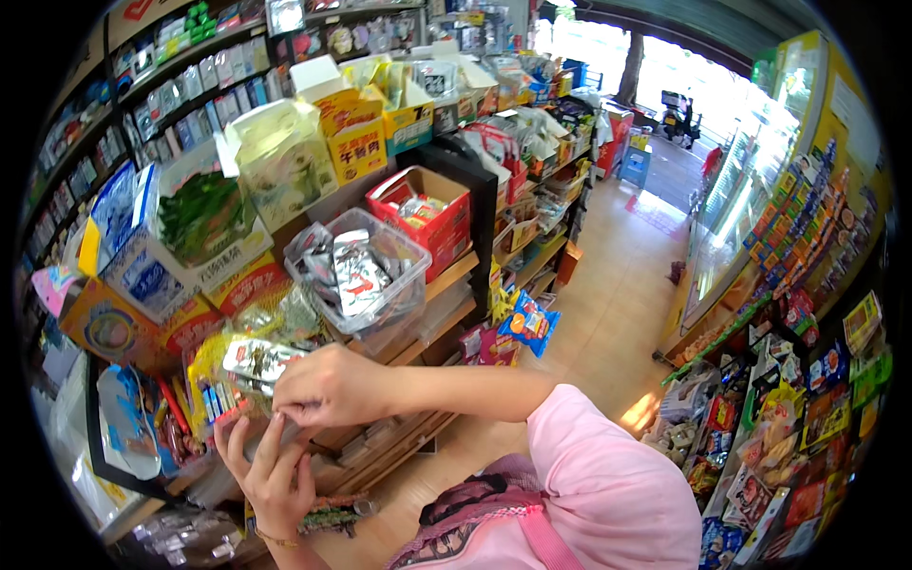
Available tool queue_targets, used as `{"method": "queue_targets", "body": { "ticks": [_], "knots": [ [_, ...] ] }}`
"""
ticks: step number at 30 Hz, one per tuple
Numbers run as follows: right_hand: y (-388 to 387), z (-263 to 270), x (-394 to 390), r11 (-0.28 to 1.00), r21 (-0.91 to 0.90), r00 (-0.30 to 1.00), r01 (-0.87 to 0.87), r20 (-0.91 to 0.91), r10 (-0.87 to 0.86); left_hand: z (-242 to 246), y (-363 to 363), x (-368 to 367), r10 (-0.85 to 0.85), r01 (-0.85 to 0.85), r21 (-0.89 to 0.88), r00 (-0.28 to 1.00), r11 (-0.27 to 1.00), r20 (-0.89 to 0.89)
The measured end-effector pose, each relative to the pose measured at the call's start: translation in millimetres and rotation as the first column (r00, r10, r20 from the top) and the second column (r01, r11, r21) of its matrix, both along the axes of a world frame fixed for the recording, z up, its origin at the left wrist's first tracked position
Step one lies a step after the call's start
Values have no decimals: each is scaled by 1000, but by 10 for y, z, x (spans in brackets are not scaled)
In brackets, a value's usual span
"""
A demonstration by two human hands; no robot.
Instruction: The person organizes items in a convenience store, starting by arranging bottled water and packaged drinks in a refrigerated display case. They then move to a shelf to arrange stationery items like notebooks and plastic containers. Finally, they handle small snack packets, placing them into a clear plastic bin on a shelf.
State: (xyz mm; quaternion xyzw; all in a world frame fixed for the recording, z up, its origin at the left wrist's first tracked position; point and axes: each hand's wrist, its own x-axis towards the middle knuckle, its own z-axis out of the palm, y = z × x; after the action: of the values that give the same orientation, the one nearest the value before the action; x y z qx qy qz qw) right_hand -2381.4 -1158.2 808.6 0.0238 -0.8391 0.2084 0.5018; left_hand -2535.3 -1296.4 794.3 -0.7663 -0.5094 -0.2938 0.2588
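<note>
My right hand [328,388] reaches across from the right, fingers bent and pinched together just in front of silver printed packets [260,360]. Below it is my left hand [271,470], with spread, curved fingers whose tips come close to the right fingertips. Something clear, like plastic, shows between the two hands; whether either hand grips it cannot be told. Beyond the right hand, a clear plastic tub [370,317] holds silver foil packets [360,271]. Yellow netting [210,356] lies left of the hands.
A red carton [442,228] with small packets stands behind the tub. Open snack boxes [353,132] line the shelf top. Snack bags [529,324] hang at the shelf end. An aisle floor [605,263] runs toward the doorway, with a glass-fronted case [734,192] and packed snack racks [769,427] on the right.
</note>
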Motion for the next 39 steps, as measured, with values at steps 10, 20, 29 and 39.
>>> {"method": "queue_targets", "body": {
  "ticks": [10, 20, 29, 39],
  "knots": [
    [70, 128, 187, 975, -194, 956, -108, 250, 155, 15, 68, -45, -194, 194, 11, 969, 981, 155],
    [89, 44, 46, 988, -68, 966, -141, 207, 152, -53, -49, -107, -160, 178, -64, 962, 982, 223],
    [32, -14, 3, 936, -323, 960, -138, 191, 207, -77, -32, -131, -132, 141, -38, 976, 989, 176],
    [-18, -69, 25, 414, -899, 877, -142, 79, 473, -193, 11, -109, -65, 64, 78, 998, 995, 10]
  ]
}}
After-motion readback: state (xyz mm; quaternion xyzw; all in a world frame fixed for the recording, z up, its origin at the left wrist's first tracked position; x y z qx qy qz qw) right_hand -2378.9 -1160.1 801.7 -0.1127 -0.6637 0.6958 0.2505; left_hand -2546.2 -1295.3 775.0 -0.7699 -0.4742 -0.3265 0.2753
